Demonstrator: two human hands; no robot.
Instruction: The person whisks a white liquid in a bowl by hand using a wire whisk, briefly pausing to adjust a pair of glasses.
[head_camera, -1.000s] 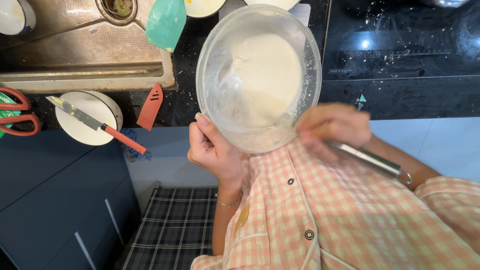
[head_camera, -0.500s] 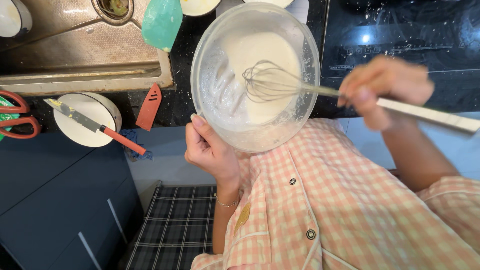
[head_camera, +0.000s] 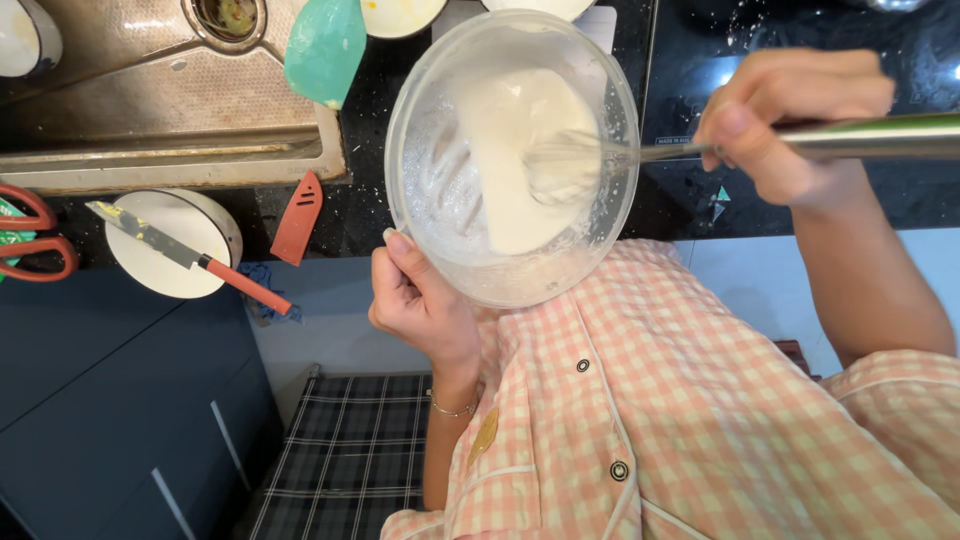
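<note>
My left hand (head_camera: 420, 300) grips the near rim of a clear glass bowl (head_camera: 420, 190) and holds it tilted against my chest. Pale white batter (head_camera: 515, 150) pools inside it. My right hand (head_camera: 790, 125) is closed on the steel handle of a whisk (head_camera: 860, 140), whose wire head is blurred in the batter at the bowl's right side. I wear a pink checked shirt (head_camera: 680, 420) and a thin bracelet on the left wrist.
A steel sink (head_camera: 150, 110) lies upper left, a teal silicone tool (head_camera: 325, 45) at its corner. A knife with a red handle (head_camera: 190, 255) rests on a white round dish (head_camera: 175, 245). An orange scraper (head_camera: 298, 215), red scissors (head_camera: 35, 240), a black hob (head_camera: 800, 30), and a plaid mat (head_camera: 345, 455) are in view.
The whisk went from outside the bowl into the batter and keeps moving. My right hand rose from the bowl's lower edge to its right side. My left hand kept its hold.
</note>
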